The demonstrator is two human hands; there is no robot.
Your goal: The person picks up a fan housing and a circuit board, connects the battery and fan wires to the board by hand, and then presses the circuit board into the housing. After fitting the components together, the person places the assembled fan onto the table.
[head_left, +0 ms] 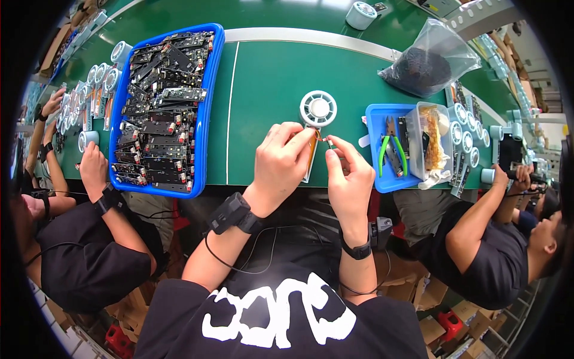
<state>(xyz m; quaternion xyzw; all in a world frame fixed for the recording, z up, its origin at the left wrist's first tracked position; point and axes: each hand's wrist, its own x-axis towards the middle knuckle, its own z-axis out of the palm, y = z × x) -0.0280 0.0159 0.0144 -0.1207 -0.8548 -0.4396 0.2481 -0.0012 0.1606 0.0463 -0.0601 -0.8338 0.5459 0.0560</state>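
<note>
A handheld fan lies on the green table in front of me, its pale blue round head [318,109] pointing away. Below the head, its handle [311,157] shows an orange strip inside. My left hand [280,160] is closed around the handle near the head, thumb and forefinger at its upper end. Beside it, my right hand [350,178] pinches thin wires [326,140] that come out next to the handle, some of them red. What sits at the wires' ends is too small to make out.
A blue tray [206,119] of black circuit boards stands left. To the right, a smaller blue tray [382,179] bears green-handled cutters [393,149] and a clear plastic box [418,170]. Behind it sits a clear bag [421,69] of dark material. People work either side near more fans [469,128].
</note>
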